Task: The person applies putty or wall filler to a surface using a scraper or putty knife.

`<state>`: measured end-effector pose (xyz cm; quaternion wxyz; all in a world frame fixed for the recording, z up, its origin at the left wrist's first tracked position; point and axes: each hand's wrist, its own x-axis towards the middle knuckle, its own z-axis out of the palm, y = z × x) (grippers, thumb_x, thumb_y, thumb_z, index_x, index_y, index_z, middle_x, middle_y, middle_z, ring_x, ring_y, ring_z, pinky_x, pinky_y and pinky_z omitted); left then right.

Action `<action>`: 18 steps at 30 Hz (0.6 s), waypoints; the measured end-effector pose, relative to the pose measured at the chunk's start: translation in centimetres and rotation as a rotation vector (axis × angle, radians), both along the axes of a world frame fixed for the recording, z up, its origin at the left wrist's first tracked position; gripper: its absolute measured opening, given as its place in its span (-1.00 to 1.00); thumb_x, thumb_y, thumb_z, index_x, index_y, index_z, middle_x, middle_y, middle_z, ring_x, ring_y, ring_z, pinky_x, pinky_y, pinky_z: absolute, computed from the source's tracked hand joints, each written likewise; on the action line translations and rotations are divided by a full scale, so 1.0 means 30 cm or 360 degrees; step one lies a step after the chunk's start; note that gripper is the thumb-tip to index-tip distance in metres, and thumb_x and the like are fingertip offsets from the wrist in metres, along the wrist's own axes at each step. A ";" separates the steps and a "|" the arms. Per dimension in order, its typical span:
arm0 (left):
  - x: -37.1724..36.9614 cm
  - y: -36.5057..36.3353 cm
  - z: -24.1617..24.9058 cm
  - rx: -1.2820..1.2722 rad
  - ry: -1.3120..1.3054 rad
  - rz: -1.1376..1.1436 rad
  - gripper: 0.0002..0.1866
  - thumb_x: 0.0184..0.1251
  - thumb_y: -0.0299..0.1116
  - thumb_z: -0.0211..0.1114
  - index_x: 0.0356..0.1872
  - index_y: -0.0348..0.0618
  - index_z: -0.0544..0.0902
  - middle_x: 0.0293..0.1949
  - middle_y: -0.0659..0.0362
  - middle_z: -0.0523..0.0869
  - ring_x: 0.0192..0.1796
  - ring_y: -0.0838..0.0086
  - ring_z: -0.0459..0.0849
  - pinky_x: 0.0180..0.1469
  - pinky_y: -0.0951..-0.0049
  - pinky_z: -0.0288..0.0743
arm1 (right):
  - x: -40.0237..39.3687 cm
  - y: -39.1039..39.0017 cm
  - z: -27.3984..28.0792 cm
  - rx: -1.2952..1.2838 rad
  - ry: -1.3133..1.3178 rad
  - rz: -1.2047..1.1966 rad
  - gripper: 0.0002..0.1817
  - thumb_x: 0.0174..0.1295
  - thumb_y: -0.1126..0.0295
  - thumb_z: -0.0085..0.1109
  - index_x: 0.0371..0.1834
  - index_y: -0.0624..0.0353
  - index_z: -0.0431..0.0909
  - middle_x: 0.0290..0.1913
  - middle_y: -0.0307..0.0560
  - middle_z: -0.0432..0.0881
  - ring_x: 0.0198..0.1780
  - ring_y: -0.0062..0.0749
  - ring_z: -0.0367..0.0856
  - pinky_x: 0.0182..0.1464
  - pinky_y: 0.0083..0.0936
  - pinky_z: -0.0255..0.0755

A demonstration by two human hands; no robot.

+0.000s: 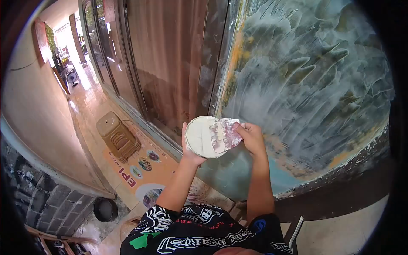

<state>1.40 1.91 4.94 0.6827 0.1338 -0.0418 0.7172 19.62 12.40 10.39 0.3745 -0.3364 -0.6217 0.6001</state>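
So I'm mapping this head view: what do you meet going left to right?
Black bowl → stacked stools → left hand → round plate of putty → right hand → smeared wall patch.

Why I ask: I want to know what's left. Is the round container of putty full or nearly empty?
Fairly full: the round container, held in the left hand, shows white putty across its face, where the scraper drags.

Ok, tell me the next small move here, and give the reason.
Probably draw the scraper in the right hand across the round putty lid to pick up a load. The left hand holds the lid flat and full of white putty, the blade already lies on it, and the wall panel ahead shows only streaky smears.
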 end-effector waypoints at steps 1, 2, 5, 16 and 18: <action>-0.007 0.002 -0.003 0.0054 0.0030 -0.0012 -0.06 0.43 0.44 -0.16 0.48 -0.21 0.36 0.45 -0.11 0.42 0.44 -0.07 0.42 0.50 -0.14 0.23 | 0.000 0.000 0.006 -0.0002 0.0052 0.0010 -0.80 0.41 0.39 0.24 -0.23 0.36 0.66 -0.31 -0.12 0.77 -0.34 -0.59 0.69 -0.25 -0.61 0.53; -0.010 0.002 -0.006 0.0057 0.0031 -0.0008 -0.06 0.43 0.44 -0.16 0.48 -0.21 0.36 0.45 -0.11 0.42 0.44 -0.07 0.42 0.50 -0.14 0.23 | -0.003 -0.002 0.014 -0.0004 0.0103 0.0020 -0.80 0.41 0.40 0.24 -0.21 0.37 0.66 -0.30 -0.11 0.77 -0.33 -0.59 0.69 -0.25 -0.61 0.53; -0.012 0.008 -0.004 0.0056 0.0071 0.0020 -0.08 0.44 0.43 -0.17 0.47 -0.21 0.37 0.45 -0.11 0.42 0.44 -0.06 0.43 0.49 -0.13 0.26 | -0.014 0.013 0.003 0.0012 0.0036 0.0029 -0.80 0.43 0.42 0.21 -0.18 0.40 0.67 -0.27 -0.10 0.78 -0.32 -0.62 0.68 -0.23 -0.61 0.52; -0.034 0.087 0.004 0.0094 -0.0040 -0.0002 -0.11 0.42 0.42 -0.11 0.45 -0.14 0.42 0.44 -0.04 0.46 0.44 -0.04 0.44 0.50 -0.14 0.22 | -0.030 -0.002 0.255 0.0451 -0.0081 -0.0185 -0.77 0.44 0.35 0.21 -0.26 0.34 0.64 -0.47 -0.27 0.67 -0.42 -0.73 0.50 -0.39 -0.59 0.35; -0.041 0.097 -0.002 0.0015 -0.0037 0.0025 -0.12 0.40 0.43 -0.09 0.43 -0.13 0.45 0.42 -0.02 0.49 0.43 -0.04 0.46 0.49 -0.14 0.24 | -0.034 0.013 0.339 0.1047 -0.0485 -0.0462 -0.78 0.43 0.32 0.19 -0.24 0.28 0.64 -0.56 -0.16 0.61 -0.48 -0.56 0.51 -0.40 -0.48 0.35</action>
